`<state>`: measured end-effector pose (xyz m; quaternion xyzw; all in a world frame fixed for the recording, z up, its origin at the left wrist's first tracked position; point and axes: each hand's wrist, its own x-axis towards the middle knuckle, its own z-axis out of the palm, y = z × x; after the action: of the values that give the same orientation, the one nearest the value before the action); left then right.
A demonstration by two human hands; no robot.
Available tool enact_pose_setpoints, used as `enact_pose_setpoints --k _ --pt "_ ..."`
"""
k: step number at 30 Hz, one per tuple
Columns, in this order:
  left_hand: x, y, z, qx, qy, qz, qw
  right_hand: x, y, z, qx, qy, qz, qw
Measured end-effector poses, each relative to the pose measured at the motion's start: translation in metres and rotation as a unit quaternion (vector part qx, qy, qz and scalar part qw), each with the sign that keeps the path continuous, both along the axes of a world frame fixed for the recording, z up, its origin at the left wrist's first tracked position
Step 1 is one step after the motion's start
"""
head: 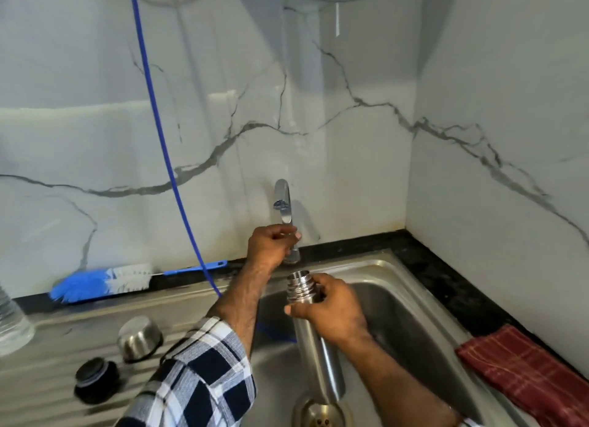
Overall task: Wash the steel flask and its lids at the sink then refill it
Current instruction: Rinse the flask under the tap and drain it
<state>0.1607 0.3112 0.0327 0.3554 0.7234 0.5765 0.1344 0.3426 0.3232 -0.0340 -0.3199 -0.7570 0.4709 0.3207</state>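
Your right hand [331, 311] grips the steel flask [306, 302] by its neck, mouth up over the sink [398, 286], just below the tap [285, 209]. Left hand [271, 244] is curled on the tap lever. Rinse/fill step, I'd judge; next, get water flowing w/ mouth under spout.

No legible text, label, brand, number or sign on any surface in view: steel flask [306, 302], its lids [139, 337], tap [283, 209] and sink [376, 267] all carry none readable.
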Motion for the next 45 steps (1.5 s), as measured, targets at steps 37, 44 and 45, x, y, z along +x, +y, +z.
enact_pose_setpoints --k 37,44,45 --pt "0.032 -0.135 -0.047 0.089 -0.099 0.166 0.977 -0.016 -0.016 -0.012 -0.025 -0.008 0.031 0.999" --pt "0.037 -0.134 -0.048 0.075 -0.089 0.147 0.982 -0.017 -0.016 -0.01 -0.024 0.007 0.02 1.0" --pt "0.038 -0.134 -0.048 0.074 -0.088 0.146 0.982 -0.017 -0.016 -0.009 -0.022 0.008 0.02 1.0"
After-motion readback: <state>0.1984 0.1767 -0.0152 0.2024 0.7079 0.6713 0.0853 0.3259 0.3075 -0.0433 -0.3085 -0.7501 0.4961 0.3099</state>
